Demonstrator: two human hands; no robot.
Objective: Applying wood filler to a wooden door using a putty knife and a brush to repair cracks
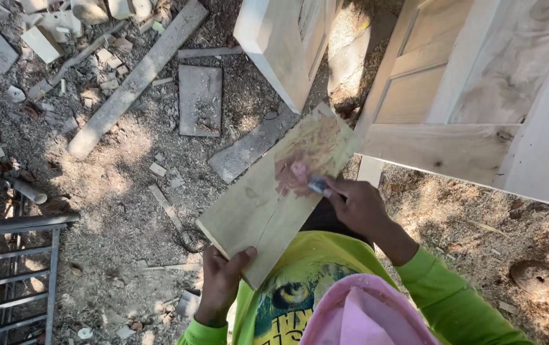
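Sawdust and wood offcuts cover the bare ground (127,211), with a grey weathered plank (137,80) lying aslant, a metal frame (12,268) at the left edge and a pale panelled wooden door (453,96) standing to the right. The left hand (222,281) grips the near end of a flat pale wooden board (268,204), tilted above the ground. The right hand (359,203) is closed on a small metal-tipped tool (317,186), pressing pinkish filler (293,174) onto the board's face. The tool's handle is hidden in the fist.

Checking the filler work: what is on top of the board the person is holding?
On the board lies a pinkish smear of paste, where the right hand presses a small tool. The left hand grips the lower edge. The board's underside is hidden.
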